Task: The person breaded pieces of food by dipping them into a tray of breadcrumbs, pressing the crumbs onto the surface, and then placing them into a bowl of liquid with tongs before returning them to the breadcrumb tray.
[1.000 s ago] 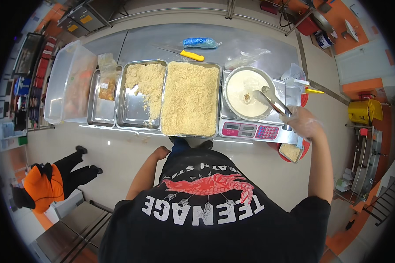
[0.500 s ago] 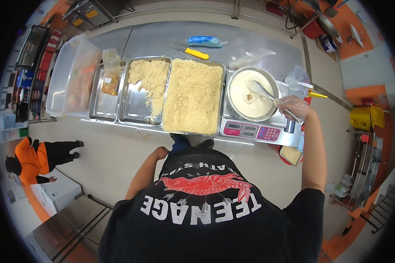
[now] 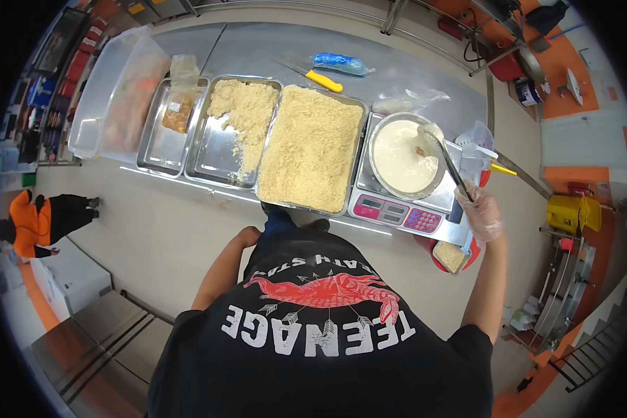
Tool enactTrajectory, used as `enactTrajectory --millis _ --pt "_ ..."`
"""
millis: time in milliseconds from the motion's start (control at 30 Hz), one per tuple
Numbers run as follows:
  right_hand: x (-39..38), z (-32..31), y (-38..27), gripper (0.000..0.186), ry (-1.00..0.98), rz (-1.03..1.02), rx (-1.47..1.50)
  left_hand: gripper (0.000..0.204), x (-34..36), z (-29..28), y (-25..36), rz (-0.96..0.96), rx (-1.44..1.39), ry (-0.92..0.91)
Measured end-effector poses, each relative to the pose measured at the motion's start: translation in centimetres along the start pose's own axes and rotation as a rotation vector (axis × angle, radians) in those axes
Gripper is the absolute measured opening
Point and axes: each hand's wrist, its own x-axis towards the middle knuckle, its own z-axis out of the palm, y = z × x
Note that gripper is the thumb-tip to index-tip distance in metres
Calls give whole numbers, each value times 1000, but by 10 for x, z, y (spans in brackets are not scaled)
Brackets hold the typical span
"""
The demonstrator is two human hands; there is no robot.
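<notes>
My right hand [image 3: 479,212], in a clear glove, grips metal tongs [image 3: 453,171] whose head dips into a round pan of white batter [image 3: 400,157] with a small brown spot in it. The pan sits on a scale with a pink keypad [image 3: 421,221]. Just left of it lies a tray heaped with pale crumbs [image 3: 306,146], beside a tray partly covered in crumbs [image 3: 219,153]. My left hand [image 3: 247,237] hangs by my body below the trays, fingers curled; whether they hold anything is hidden.
A small tray [image 3: 157,153] with a bagged item, a plastic bin [image 3: 104,104], a yellow-handled knife [image 3: 324,81], a blue roll [image 3: 341,63] and a jug [image 3: 477,136] share the steel table. A red tub [image 3: 470,258] sits low right. A person in orange [image 3: 28,219] is at far left.
My right hand and the tongs have moved in the pan, first left, then back right and slightly lower. The view has tilted a little. The person in orange appears farther up the picture.
</notes>
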Motion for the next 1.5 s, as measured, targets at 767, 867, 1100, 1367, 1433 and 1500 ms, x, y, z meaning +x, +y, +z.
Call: enactTrajectory --millis 767,867,1100,1367,1433,1500 --pt "-32 46 13 35 323 -89 -225 40 0 -22 28 -190 -212 -38" --pt "-28 43 15 35 310 -114 -280 41 6 -1 9 -148 -161 -11" --pt "-29 47 25 34 303 -81 -266 37 -5 -2 16 -191 -234 -43" --pt "-30 52 20 34 325 -105 -183 24 -15 3 7 11 15 -51" --pt "-31 53 16 34 331 -98 -185 23 -14 1 10 -7 -7 -31" --pt "-33 55 14 35 335 -105 -188 23 -15 -3 12 -25 -72 9"
